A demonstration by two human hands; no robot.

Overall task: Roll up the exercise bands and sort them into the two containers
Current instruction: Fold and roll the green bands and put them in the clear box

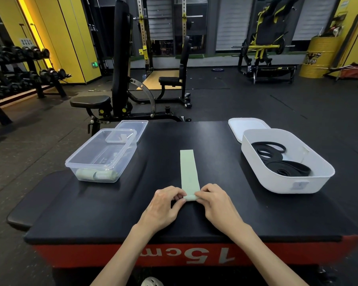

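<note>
A pale green exercise band (188,170) lies flat on the black padded top, stretching away from me. Its near end is curled into a small roll pinched between both hands. My left hand (166,205) grips the roll's left side and my right hand (214,200) its right side. A clear plastic container (100,156) at the left holds two rolled green bands (96,175) at its near wall. A white tub (287,162) at the right holds coiled black bands (281,159).
A clear lid (132,129) leans behind the clear container, and a white lid (246,125) lies behind the tub. The black top (116,209) sits on a red box marked 15cm. Weight benches, a dumbbell rack and a yellow barrel stand beyond on the gym floor.
</note>
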